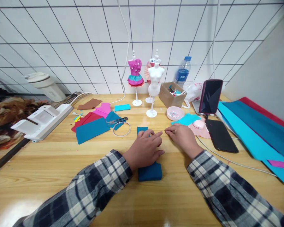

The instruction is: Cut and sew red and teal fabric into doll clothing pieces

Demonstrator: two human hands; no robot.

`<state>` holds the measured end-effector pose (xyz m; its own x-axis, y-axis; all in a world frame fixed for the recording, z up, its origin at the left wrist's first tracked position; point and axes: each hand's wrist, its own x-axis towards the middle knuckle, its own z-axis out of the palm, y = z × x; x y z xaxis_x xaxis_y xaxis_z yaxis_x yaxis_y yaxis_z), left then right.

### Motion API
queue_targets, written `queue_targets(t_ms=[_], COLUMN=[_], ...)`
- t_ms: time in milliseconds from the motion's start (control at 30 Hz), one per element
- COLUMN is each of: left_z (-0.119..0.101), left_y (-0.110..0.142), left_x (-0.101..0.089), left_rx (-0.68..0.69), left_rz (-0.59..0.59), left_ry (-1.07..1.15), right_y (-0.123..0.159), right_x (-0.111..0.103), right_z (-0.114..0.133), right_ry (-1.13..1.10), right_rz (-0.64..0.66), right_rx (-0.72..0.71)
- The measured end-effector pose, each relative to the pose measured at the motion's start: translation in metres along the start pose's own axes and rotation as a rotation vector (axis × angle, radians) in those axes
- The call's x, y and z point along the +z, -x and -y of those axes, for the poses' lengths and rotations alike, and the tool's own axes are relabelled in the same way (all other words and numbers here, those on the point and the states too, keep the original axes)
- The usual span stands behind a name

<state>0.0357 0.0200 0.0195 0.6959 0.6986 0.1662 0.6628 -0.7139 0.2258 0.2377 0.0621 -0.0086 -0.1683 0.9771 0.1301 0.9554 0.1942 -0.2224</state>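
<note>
A folded dark teal strip (150,172), which looks like crepe paper or cloth, lies lengthwise on the table in front of me. My left hand (145,148) rests across its middle, palm down and fingers spread, hiding much of it. To the right, my right hand (182,137) is beside the strip with thumb and index finger pinched together; anything between those fingertips is too small to make out. Beyond my hands stands a bare white mini dress form (155,77). Another dress form (135,72) wears a magenta and turquoise dress. A third, partly hidden, has pink ruffles.
Teal pieces (92,130), thread snips (117,120) and a white cable loop (121,129) lie left. A pink bead bowl (175,113), cardboard box (171,97), bottle (183,72), propped phone (211,96) and black phone (221,135) are right. A white power strip (49,121) sits far left.
</note>
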Motion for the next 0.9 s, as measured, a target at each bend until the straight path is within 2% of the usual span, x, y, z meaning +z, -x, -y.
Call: queue_targets(t_ms=[133, 233, 500, 900], left_z=[-0.003, -0.002, 0.000, 0.004], left_y=[-0.017, -0.021, -0.019, -0.015], left_x=[0.017, 0.023, 0.023, 0.018], left_rx=[0.055, 0.069, 0.079, 0.046], left_rz=[0.059, 0.068, 0.033, 0.025], left_ry=[-0.109, -0.150, -0.203, -0.077], right_y=[0.002, 0.002, 0.001, 0.003], right_x=[-0.002, -0.002, -0.003, -0.011], right_z=[0.004, 0.002, 0.001, -0.015], right_ry=[0.065, 0.060, 0.032, 0.030], right_rz=[0.005, 0.014, 0.024, 0.022], right_rx=[-0.048, -0.044, -0.010, -0.053])
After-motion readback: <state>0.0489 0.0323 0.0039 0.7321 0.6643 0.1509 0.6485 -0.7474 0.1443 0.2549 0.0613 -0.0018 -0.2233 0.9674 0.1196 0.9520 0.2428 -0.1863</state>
